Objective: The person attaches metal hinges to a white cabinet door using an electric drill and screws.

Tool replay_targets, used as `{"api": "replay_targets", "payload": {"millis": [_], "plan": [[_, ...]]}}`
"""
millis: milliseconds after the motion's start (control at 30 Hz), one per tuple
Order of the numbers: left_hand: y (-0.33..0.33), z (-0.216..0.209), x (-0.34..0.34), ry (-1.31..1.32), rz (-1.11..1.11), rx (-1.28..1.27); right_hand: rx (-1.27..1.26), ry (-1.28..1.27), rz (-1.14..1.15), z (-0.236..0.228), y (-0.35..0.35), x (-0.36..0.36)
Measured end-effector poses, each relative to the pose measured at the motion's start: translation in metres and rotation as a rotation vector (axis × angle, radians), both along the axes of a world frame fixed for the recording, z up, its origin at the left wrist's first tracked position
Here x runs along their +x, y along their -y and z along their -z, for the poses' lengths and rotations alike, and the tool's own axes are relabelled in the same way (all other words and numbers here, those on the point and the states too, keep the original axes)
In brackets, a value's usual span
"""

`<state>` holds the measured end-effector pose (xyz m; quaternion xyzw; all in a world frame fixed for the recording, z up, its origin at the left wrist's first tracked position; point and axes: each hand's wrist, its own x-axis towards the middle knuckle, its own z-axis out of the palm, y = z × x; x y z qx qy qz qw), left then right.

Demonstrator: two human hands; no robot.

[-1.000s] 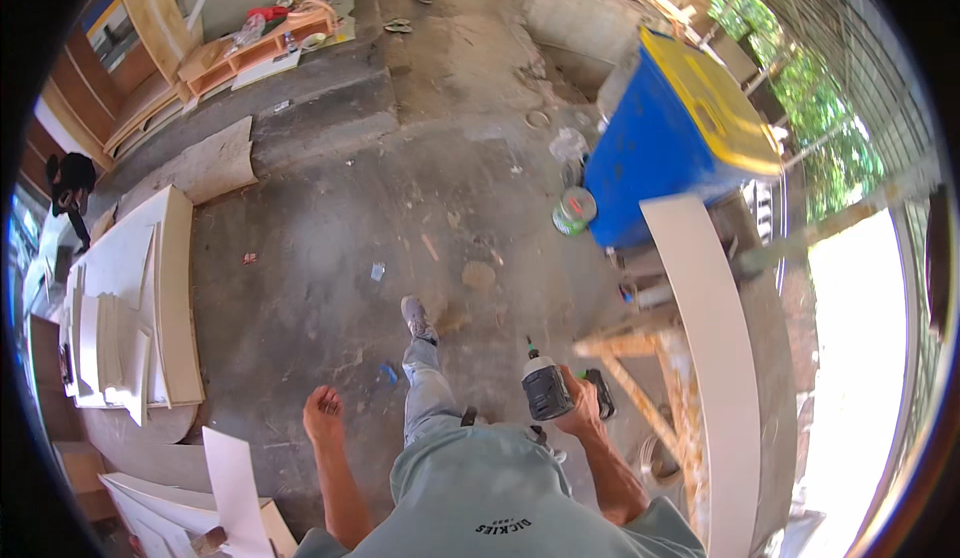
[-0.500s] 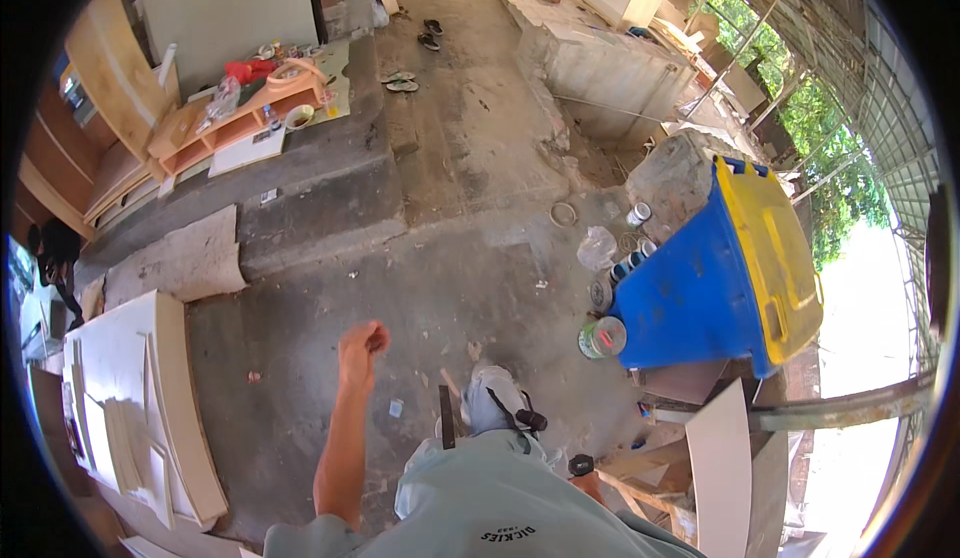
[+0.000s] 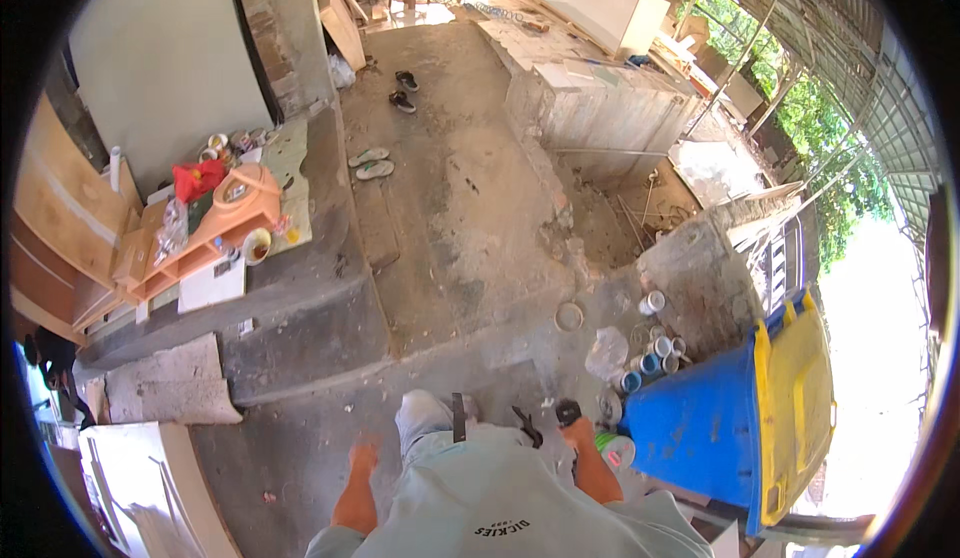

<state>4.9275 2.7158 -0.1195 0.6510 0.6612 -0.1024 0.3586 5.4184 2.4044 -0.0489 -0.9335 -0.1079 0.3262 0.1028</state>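
The power tool (image 3: 568,413) shows black, near a plain grey-green shirt (image 3: 490,473) marked with small dark lettering and trousers (image 3: 422,420) of pale blue-grey. The bin (image 3: 685,433) is bright blue with dark smudges under a yellow lid (image 3: 798,388), and beside it the tin (image 3: 649,364) is white with blue inside. Farther off, the bag (image 3: 198,180) is vivid red, the shelf unit (image 3: 245,220) salmon-orange, the slippers (image 3: 374,170) pale green, and the concrete floor (image 3: 310,448) mottled dark grey.
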Motion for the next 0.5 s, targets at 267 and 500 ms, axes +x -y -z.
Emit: {"api": "replay_targets", "payload": {"millis": [267,500], "plan": [[-0.078,-0.033,0.064,0.057,-0.434,-0.474,0.219,0.369,-0.121,-0.056,-0.321,0.204],[-0.388,-0.017,0.261,-0.349,1.026,-0.036,0.089,0.286,0.064,-0.078,-0.469,0.301]]}}
